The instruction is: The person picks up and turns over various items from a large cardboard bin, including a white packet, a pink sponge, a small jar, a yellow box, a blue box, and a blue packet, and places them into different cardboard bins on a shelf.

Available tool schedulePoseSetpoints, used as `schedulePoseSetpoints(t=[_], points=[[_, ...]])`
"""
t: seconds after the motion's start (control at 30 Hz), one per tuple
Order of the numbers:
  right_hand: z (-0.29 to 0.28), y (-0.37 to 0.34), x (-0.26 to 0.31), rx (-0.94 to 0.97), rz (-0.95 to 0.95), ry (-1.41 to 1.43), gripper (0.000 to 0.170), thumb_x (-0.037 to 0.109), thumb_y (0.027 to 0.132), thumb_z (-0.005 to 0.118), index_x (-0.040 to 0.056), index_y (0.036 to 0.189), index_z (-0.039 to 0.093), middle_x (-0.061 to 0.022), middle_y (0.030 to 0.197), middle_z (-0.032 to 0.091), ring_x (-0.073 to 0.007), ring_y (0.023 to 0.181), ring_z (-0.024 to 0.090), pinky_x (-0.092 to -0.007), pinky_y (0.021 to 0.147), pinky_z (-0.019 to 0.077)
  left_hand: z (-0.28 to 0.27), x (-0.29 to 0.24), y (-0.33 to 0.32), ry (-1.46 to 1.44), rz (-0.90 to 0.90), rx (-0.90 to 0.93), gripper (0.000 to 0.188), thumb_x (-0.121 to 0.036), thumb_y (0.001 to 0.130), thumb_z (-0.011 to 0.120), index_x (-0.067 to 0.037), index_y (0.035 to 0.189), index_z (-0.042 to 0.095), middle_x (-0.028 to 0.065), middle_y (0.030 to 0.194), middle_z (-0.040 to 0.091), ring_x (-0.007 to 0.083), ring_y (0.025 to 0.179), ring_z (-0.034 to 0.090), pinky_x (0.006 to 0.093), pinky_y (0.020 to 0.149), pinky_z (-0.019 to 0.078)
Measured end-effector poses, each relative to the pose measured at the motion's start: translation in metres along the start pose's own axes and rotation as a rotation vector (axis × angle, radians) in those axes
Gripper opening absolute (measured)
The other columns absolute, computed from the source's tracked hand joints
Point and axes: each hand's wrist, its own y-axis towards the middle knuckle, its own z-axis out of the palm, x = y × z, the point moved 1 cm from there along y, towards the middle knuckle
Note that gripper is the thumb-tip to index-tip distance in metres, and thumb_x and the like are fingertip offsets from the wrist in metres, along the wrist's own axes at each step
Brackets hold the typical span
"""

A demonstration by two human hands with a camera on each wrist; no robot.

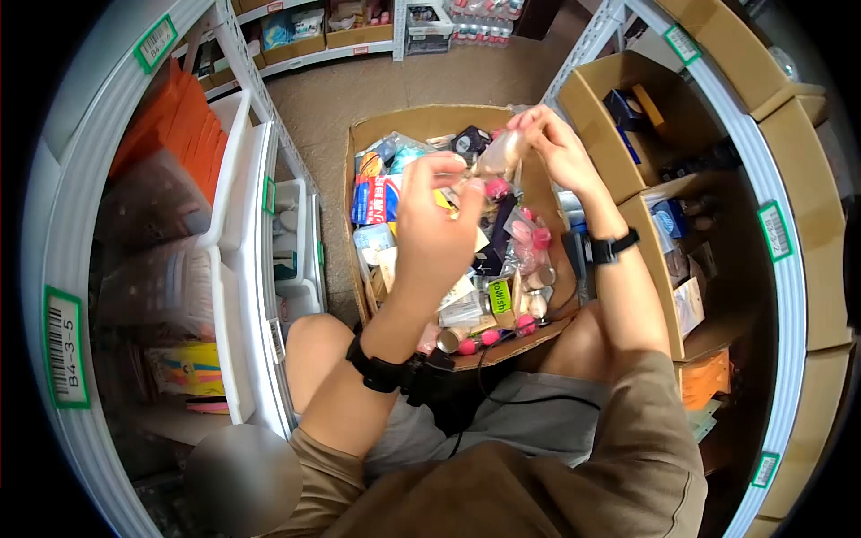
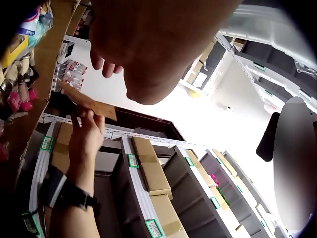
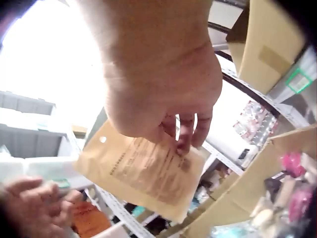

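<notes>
My right hand [image 1: 558,148] pinches a flat tan packet [image 3: 148,171] by its edge, above the open cardboard box [image 1: 404,117]. Dark small print and a round hang hole show on the packet in the right wrist view. Held up, the packet looks pale and shiny in the head view. My left hand [image 1: 435,211] hovers to the left of it, fingers loosely bent and apart from the packet. Below both hands the box is filled with mixed small goods: a blue, red and white pack [image 1: 377,199], pink-capped items [image 1: 541,238] and a green-labelled box [image 1: 500,296].
A shelf with white bins [image 1: 238,269] stands close on the left, holding orange packets [image 1: 175,134]. On the right, another shelf carries cardboard bins [image 1: 628,215]. Bottled drinks [image 1: 484,31] stand at the back. A black cable [image 1: 538,397] crosses the person's lap.
</notes>
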Motion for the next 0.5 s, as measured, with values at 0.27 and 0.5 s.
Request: schedulePoseSetpoints(t=[0.27,0.5], points=[[0.017,-0.08,0.08,0.151,-0.091,1.064,0.042,0.044,0.086,0.069,0.0077,0.101,0.055,-0.0177,0.102,0.061,-0.0243,0.094,0.059,-0.032,0.081,0.0503,0.001,-0.028,-0.023,-0.577,-0.626,0.564,0.027,-0.013,0.095,0.063,0.0,0.117,0.053,0.006,0.097,0.069,0.0081,0.075,0.064,0.0216,0.067,0.0457],[0.032,-0.102,0.056,-0.142,0.185,1.111,0.061,0.041,0.102,0.041,-0.0011,0.145,0.035,-0.0199,0.141,0.049,-0.0305,0.126,0.054,-0.0456,0.106,0.044,0.012,-0.026,-0.04,-0.535,-0.461,0.38,0.015,-0.011,0.095,0.063,-0.001,0.104,0.058,0.0073,0.088,0.069,0.0094,0.072,0.064,0.0205,0.062,0.045]])
